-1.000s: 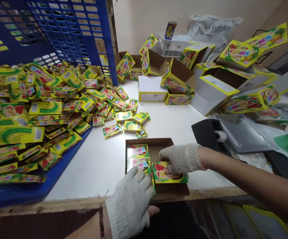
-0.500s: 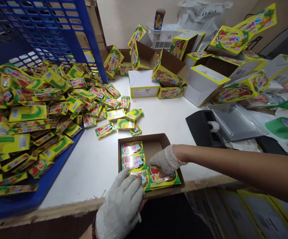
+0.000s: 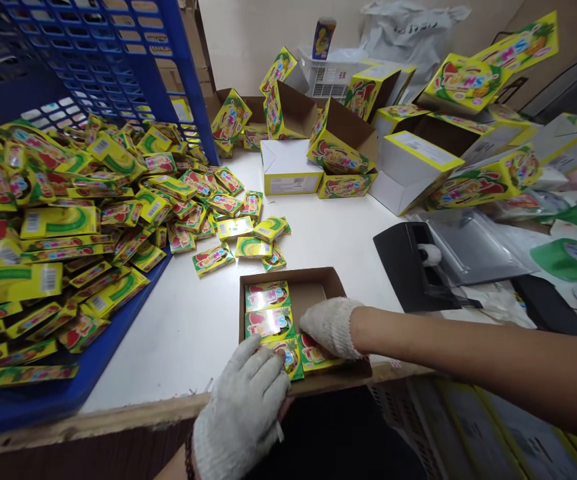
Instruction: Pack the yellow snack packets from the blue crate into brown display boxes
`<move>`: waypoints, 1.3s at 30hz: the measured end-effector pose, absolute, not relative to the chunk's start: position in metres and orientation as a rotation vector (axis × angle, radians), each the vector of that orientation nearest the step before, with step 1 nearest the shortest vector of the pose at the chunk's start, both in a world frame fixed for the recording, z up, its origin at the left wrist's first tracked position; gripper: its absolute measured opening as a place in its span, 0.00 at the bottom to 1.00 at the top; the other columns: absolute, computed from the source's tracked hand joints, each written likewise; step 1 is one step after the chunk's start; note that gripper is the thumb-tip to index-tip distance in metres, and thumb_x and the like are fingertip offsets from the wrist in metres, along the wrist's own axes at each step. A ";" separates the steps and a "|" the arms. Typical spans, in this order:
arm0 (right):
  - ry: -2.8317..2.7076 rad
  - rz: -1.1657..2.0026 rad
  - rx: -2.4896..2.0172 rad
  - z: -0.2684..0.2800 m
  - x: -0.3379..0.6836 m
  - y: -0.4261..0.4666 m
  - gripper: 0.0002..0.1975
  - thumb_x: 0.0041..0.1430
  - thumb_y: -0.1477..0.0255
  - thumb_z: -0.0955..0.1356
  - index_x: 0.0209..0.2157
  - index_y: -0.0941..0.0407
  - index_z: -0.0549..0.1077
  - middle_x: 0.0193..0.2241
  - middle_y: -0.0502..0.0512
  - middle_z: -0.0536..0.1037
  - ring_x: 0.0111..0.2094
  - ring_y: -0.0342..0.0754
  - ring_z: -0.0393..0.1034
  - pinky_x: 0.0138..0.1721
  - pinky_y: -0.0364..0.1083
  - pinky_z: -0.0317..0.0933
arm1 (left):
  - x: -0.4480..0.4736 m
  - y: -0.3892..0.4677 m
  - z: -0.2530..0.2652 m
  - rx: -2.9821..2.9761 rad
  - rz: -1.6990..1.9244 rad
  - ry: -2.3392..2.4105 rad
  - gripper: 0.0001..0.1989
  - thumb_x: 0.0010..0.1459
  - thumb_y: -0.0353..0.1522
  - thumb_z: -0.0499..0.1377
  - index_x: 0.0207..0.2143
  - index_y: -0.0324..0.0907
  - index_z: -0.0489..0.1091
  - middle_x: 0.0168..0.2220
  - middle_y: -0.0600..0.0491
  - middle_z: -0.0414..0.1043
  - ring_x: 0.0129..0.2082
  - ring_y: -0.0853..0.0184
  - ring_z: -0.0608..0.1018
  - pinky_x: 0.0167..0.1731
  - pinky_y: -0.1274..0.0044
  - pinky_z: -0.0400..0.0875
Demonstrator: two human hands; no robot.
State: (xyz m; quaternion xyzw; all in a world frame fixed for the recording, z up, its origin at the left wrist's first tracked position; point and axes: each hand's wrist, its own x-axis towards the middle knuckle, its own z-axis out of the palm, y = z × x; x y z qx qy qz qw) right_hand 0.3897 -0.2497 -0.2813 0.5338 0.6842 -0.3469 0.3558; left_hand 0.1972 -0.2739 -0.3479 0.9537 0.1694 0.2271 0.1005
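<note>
A shallow brown cardboard tray box (image 3: 318, 279) lies at the table's near edge, holding small green-yellow candy boxes (image 3: 268, 323) laid flat in a left column. My left hand (image 3: 243, 407), in a white knit glove, grips the tray's near left corner, fingers over the rim. Inside the tray, my gloved right hand (image 3: 332, 327) is closed on another candy box (image 3: 316, 355) in the near right part. That hand's fingertips are mostly hidden beneath it.
A blue crate (image 3: 118, 320) overflows with similar candy boxes on the left, several spilling onto the white table (image 3: 168, 333). Printed display cartons (image 3: 341, 157) stand open at the back. A black tape dispenser (image 3: 408, 267), clear plastic sheets (image 3: 473, 243) and green tape (image 3: 568, 259) lie on the right.
My right hand has turned and shifted slightly right, covering more of the near right candy box. My left hand stays at the tray's corner. The view has shifted a little.
</note>
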 end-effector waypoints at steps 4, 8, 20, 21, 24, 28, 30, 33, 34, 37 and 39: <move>1.760 -0.920 1.483 -0.286 0.389 -0.256 0.29 0.37 0.73 0.78 0.46 0.60 0.74 0.44 0.65 0.78 0.43 0.61 0.75 0.39 0.50 0.67 | 0.199 -0.271 -0.347 2.811 0.637 0.486 0.04 0.56 0.26 0.55 0.31 0.42 0.68 0.35 0.52 0.76 0.38 0.64 0.77 0.53 0.62 0.69; 1.781 -0.901 1.552 -0.302 0.392 -0.259 0.34 0.34 0.70 0.79 0.46 0.62 0.73 0.43 0.66 0.78 0.43 0.61 0.75 0.38 0.50 0.67 | 0.198 -0.273 -0.338 2.790 0.618 0.455 0.05 0.58 0.27 0.54 0.32 0.42 0.69 0.35 0.51 0.77 0.38 0.64 0.78 0.51 0.63 0.70; 1.833 -0.950 1.478 -0.299 0.396 -0.258 0.15 0.42 0.70 0.73 0.36 0.55 0.78 0.32 0.59 0.80 0.34 0.58 0.77 0.28 0.48 0.64 | 0.182 -0.106 -0.355 2.618 0.456 1.447 0.19 0.52 0.31 0.59 0.47 0.37 0.67 0.46 0.41 0.70 0.51 0.52 0.72 0.50 0.62 0.69; 1.825 -0.963 1.492 -0.294 0.398 -0.255 0.14 0.44 0.68 0.72 0.36 0.55 0.78 0.32 0.58 0.80 0.35 0.58 0.76 0.28 0.48 0.63 | 0.182 -0.096 -0.359 2.620 0.387 1.489 0.19 0.50 0.31 0.60 0.46 0.37 0.68 0.45 0.41 0.70 0.49 0.51 0.72 0.49 0.62 0.69; 1.915 -0.921 1.694 -0.274 0.405 -0.248 0.11 0.53 0.67 0.68 0.38 0.55 0.77 0.35 0.58 0.80 0.37 0.56 0.75 0.32 0.47 0.63 | 0.179 -0.096 -0.359 2.587 0.512 1.501 0.19 0.51 0.33 0.59 0.46 0.37 0.67 0.43 0.42 0.70 0.46 0.53 0.73 0.46 0.64 0.70; 2.358 -0.484 2.079 -0.249 0.410 -0.240 0.14 0.61 0.72 0.63 0.47 0.58 0.72 0.47 0.62 0.75 0.46 0.53 0.70 0.43 0.47 0.62 | 0.176 -0.148 -0.323 2.741 1.050 1.158 0.26 0.55 0.34 0.59 0.56 0.41 0.59 0.43 0.45 0.69 0.45 0.55 0.73 0.48 0.63 0.69; 2.570 -0.276 2.014 -0.236 0.408 -0.238 0.14 0.60 0.73 0.64 0.48 0.59 0.70 0.49 0.64 0.73 0.48 0.53 0.69 0.46 0.48 0.61 | 0.185 -0.179 -0.304 2.848 1.143 0.871 0.30 0.56 0.30 0.59 0.60 0.44 0.55 0.44 0.45 0.69 0.44 0.58 0.73 0.45 0.65 0.71; 2.500 -0.351 1.785 -0.223 0.406 -0.237 0.11 0.58 0.71 0.66 0.43 0.58 0.73 0.40 0.62 0.77 0.42 0.54 0.72 0.42 0.49 0.63 | 0.206 -0.213 -0.297 2.875 1.103 0.548 0.34 0.55 0.24 0.58 0.62 0.45 0.51 0.45 0.44 0.69 0.46 0.59 0.73 0.44 0.67 0.72; 2.393 -0.427 1.742 -0.221 0.406 -0.237 0.11 0.57 0.71 0.67 0.42 0.57 0.74 0.37 0.61 0.78 0.40 0.55 0.73 0.40 0.49 0.64 | 0.212 -0.218 -0.300 2.849 1.084 0.512 0.35 0.55 0.24 0.58 0.63 0.44 0.50 0.45 0.44 0.69 0.46 0.60 0.73 0.43 0.67 0.73; 2.038 -0.579 1.668 -0.226 0.413 -0.235 0.14 0.53 0.74 0.69 0.43 0.59 0.75 0.37 0.64 0.80 0.40 0.56 0.76 0.37 0.48 0.66 | 0.220 -0.216 -0.314 2.754 1.018 0.566 0.35 0.56 0.30 0.59 0.64 0.42 0.49 0.49 0.41 0.68 0.49 0.57 0.72 0.45 0.66 0.73; 1.879 -0.630 1.637 -0.240 0.416 -0.232 0.17 0.46 0.78 0.72 0.42 0.62 0.77 0.38 0.68 0.80 0.41 0.59 0.76 0.37 0.49 0.67 | 0.219 -0.198 -0.323 2.693 0.971 0.682 0.29 0.59 0.32 0.57 0.61 0.43 0.54 0.53 0.41 0.65 0.54 0.56 0.70 0.50 0.64 0.70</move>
